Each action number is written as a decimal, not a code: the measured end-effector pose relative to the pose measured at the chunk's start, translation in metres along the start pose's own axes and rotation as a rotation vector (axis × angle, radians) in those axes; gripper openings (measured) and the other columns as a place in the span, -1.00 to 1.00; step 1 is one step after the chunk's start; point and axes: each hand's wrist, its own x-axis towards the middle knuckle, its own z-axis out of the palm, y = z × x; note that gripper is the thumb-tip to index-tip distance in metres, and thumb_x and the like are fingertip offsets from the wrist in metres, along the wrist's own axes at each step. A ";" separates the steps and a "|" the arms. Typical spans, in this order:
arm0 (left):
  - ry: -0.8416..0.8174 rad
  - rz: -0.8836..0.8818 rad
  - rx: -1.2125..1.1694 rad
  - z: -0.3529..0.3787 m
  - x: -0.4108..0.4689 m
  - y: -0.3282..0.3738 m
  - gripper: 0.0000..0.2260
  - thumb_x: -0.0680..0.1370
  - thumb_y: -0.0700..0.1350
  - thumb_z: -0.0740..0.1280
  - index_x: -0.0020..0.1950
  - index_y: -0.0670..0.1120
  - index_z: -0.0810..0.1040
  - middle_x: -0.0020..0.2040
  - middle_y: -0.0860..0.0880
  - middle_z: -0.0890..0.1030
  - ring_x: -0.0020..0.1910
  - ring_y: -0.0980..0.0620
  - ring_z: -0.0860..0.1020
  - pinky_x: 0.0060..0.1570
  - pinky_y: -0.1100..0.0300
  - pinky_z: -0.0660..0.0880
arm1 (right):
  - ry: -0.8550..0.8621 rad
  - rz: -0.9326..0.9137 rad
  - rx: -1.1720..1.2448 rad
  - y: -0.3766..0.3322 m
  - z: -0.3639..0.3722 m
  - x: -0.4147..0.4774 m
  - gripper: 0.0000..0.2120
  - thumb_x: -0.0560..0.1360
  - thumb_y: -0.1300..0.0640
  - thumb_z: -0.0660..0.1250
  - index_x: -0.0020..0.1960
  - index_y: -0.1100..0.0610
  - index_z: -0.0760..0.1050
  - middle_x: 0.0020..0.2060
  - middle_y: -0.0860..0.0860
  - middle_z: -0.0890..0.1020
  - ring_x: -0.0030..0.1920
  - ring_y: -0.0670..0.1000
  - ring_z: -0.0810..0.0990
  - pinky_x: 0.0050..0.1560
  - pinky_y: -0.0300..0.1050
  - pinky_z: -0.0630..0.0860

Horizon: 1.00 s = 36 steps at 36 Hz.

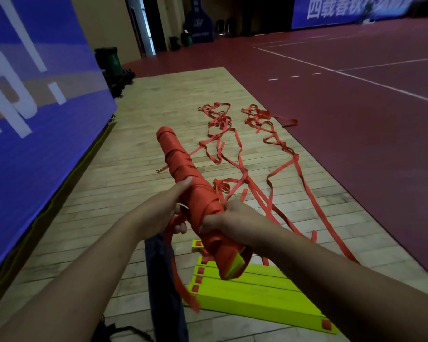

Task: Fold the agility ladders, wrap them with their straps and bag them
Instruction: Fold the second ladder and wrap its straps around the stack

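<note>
A long ladder bundle (183, 164) wrapped in red strap is held up in front of me, pointing away and to the left. My left hand (166, 208) supports its near middle with the thumb pressed on the wrap and the lower fingers pinching a loose strap end (181, 280) that hangs down. My right hand (235, 218) grips the bundle lower down, near its yellow rung ends (236, 264). A second stack of yellow rungs (252, 292) lies on the floor below. Its red straps (269, 154) trail loose across the wooden floor.
A dark bag (163, 272) lies on the wooden floor under my left forearm. A blue banner wall (35, 107) runs along the left. Red court flooring (368, 107) borders the wood on the right. Green bins (109, 60) stand at the far left corner.
</note>
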 end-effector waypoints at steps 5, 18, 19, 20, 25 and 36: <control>0.037 -0.046 -0.046 0.011 0.008 -0.004 -0.32 0.52 0.40 0.19 0.31 -0.15 0.45 -0.18 -0.18 0.59 -0.50 -0.03 0.50 -0.35 0.15 0.42 | 0.105 -0.064 -0.358 0.007 0.002 0.002 -0.74 0.35 0.07 0.48 -0.10 0.22 0.54 -0.28 0.12 0.63 -0.31 0.12 0.63 -0.21 0.06 0.63; 0.035 0.046 -0.357 -0.012 0.002 -0.011 -0.32 0.28 0.23 0.53 0.23 -0.15 0.51 -0.09 -0.15 0.63 -0.20 -0.04 0.58 -0.21 0.11 0.50 | 0.244 -0.342 -0.725 -0.001 0.010 -0.009 -0.49 0.44 -0.26 0.38 0.19 0.05 0.35 -0.03 0.01 0.56 -0.10 0.06 0.59 -0.03 0.05 0.60; 0.011 0.088 -0.365 -0.016 0.002 -0.011 -0.19 0.20 0.25 0.57 0.29 -0.18 0.49 -0.01 -0.18 0.63 -0.09 -0.10 0.60 -0.09 0.02 0.51 | 0.204 -0.286 -0.557 -0.006 0.005 -0.008 -0.50 0.44 -0.26 0.38 0.18 0.05 0.37 -0.06 0.01 0.58 -0.10 0.06 0.62 -0.02 0.09 0.62; -0.027 0.132 -0.377 -0.019 0.002 -0.010 -0.09 0.14 0.27 0.61 0.32 -0.20 0.48 0.05 -0.21 0.62 -0.01 -0.14 0.60 -0.01 -0.03 0.52 | 0.157 -0.217 -0.400 -0.011 -0.001 -0.009 -0.53 0.46 -0.24 0.39 0.17 0.06 0.41 -0.08 0.02 0.61 -0.10 0.08 0.65 -0.01 0.09 0.64; -0.152 0.270 -0.405 -0.016 -0.004 -0.003 -0.09 0.01 0.31 0.64 0.17 -0.18 0.52 -0.03 -0.16 0.67 -0.04 -0.09 0.68 -0.10 0.07 0.64 | -0.506 0.146 0.421 -0.018 -0.015 -0.016 -0.73 0.51 0.01 0.37 0.08 0.18 0.50 -0.14 0.17 0.66 -0.18 0.17 0.65 -0.06 0.06 0.62; -0.212 0.133 -0.165 -0.016 -0.014 0.013 -0.12 0.24 0.35 0.52 0.35 -0.21 0.47 0.18 -0.40 0.58 0.09 -0.38 0.58 0.13 -0.24 0.53 | -0.151 -0.190 0.060 -0.007 -0.022 -0.012 -0.81 0.44 0.07 0.54 -0.02 0.11 0.60 -0.17 0.09 0.72 -0.21 0.15 0.69 -0.03 0.06 0.66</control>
